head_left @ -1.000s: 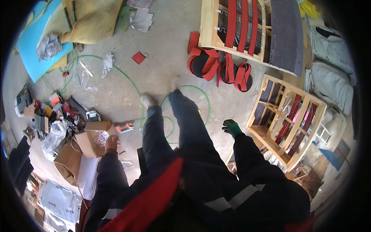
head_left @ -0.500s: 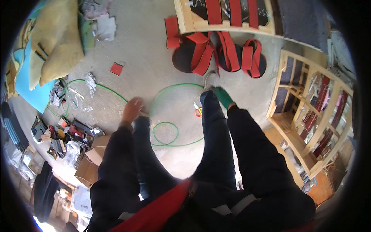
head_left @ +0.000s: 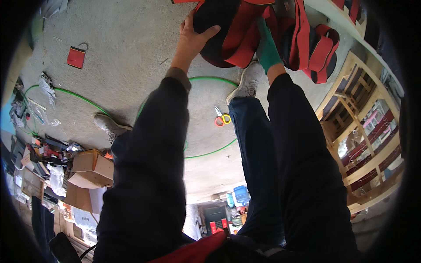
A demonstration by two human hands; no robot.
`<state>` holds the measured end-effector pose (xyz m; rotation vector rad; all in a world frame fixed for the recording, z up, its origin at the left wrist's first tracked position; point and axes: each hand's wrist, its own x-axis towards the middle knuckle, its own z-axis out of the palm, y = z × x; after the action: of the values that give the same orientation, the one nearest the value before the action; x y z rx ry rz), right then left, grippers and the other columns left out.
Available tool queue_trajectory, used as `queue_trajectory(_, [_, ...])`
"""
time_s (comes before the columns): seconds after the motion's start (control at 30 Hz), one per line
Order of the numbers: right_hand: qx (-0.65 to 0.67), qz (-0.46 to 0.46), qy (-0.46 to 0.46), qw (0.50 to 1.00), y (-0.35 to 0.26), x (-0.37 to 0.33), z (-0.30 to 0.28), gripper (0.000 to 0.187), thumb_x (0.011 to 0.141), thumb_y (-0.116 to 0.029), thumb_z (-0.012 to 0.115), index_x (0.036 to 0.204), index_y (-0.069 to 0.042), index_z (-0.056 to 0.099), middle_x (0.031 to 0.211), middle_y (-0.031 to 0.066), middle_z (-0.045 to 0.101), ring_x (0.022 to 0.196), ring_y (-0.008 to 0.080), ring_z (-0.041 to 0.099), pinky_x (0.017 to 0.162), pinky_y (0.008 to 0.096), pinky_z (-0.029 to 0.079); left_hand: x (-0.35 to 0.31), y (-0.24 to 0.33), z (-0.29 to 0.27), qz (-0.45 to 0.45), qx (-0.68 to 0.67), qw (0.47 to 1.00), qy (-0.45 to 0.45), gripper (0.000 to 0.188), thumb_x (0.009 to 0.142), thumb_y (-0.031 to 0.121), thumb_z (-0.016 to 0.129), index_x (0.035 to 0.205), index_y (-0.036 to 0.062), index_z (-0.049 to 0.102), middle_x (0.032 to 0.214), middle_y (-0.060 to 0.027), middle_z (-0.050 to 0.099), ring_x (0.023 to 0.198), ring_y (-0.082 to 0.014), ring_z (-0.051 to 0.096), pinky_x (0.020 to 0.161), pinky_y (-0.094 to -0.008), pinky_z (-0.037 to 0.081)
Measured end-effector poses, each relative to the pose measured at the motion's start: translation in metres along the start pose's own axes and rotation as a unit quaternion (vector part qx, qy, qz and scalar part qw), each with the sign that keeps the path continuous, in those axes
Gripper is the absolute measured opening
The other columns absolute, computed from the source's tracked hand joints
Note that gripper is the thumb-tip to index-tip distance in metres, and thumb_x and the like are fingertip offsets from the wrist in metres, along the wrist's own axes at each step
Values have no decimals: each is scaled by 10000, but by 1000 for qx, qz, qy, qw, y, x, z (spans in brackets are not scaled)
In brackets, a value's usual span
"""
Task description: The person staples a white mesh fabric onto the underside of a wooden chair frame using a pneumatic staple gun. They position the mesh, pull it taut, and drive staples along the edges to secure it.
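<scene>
A large roll of red-and-black webbing [head_left: 241, 39] stands at the top of the view, loose red loops hanging over its dark side. My bare left hand [head_left: 193, 39] grips its left edge, the thumb across the black face and the fingers at the rim. On the roll's right side is my right hand [head_left: 268, 50] in a green glove, its fingers partly hidden among the red straps. Farther right lies another roll of red webbing [head_left: 302, 46], with a smaller one [head_left: 324, 55] beside it. Scissors [head_left: 222, 117] with red and yellow handles lie on the floor between my feet.
Green cord [head_left: 210, 79] curves across the concrete floor near my shoes. A small red pad [head_left: 76, 57] lies at upper left. Open cardboard boxes [head_left: 90, 168] and clutter stand at left; a wooden frame [head_left: 359, 118] with red straps leans at right.
Both hands have moved forward to the large webbing roll, the left one from above the floor. My view has shifted forward and right, and the scissors now show fully.
</scene>
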<state>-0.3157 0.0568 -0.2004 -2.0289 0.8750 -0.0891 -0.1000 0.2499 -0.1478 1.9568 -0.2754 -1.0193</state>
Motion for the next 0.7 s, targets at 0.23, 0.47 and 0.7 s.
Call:
queue_trajectory(0.23, [509, 379, 11, 772, -124, -47, 71, 659, 1099, -455, 483, 1644, -122, 321, 1616, 83, 461, 1501, 272, 423, 1241, 451, 373, -63, -28, -102, 35, -55, 996, 53, 979, 778, 478, 906, 1524, 16, 471, 1448, -273, 545, 1353, -386, 546, 1146, -470, 450])
queue_trajectory(0.47, [509, 328, -112, 788, -327, -87, 257, 637, 1051, -499, 609, 1555, -132, 478, 1519, 23, 553, 1393, 175, 497, 1177, 415, 388, -182, -66, -348, -59, -112, 972, 196, 837, 857, 383, 867, 1502, 5, 490, 1371, -217, 625, 1277, -319, 609, 1108, -399, 464])
queue_trajectory(0.7, [520, 278, -293, 752, -531, -158, 476, 736, 1081, -553, 469, 1684, -186, 259, 1720, 66, 314, 1590, 274, 247, 1297, 423, 182, -311, -151, -604, -135, -160, 934, 291, 646, 1006, 353, 730, 1504, 14, 497, 1350, -119, 637, 1254, -185, 590, 1095, -311, 455])
